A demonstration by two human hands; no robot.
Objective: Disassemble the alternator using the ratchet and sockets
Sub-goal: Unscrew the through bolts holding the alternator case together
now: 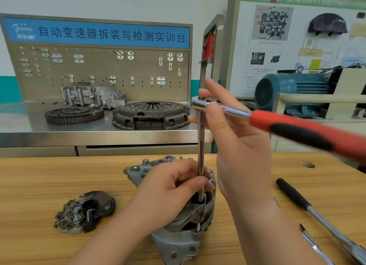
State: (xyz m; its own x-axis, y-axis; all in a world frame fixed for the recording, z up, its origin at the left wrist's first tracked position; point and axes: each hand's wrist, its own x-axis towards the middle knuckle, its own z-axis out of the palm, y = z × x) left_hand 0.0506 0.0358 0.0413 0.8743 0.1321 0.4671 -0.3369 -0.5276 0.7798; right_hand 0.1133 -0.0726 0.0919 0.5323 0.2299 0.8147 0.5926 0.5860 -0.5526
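Observation:
The grey alternator [184,239] stands on the wooden bench [39,185] in front of me. A long thin extension bar [201,146] rises straight up out of its top. On the bar's upper end sits the ratchet [277,122], its chrome head to the left and its red and black handle pointing right, blurred. My left hand [170,189] lies on top of the alternator and pinches the bar's lower end. My right hand [233,130] holds the ratchet near its head, fingers curled round the chrome neck. The socket at the bar's bottom is hidden by my left hand.
A removed rectifier and brush part [85,213] lies on the bench at left. Two long bar tools, one black-gripped [309,207], lie at right. Behind, a steel table holds a clutch cover [150,114], a flywheel [73,115] and a housing. A blue motor [291,92] stands far right.

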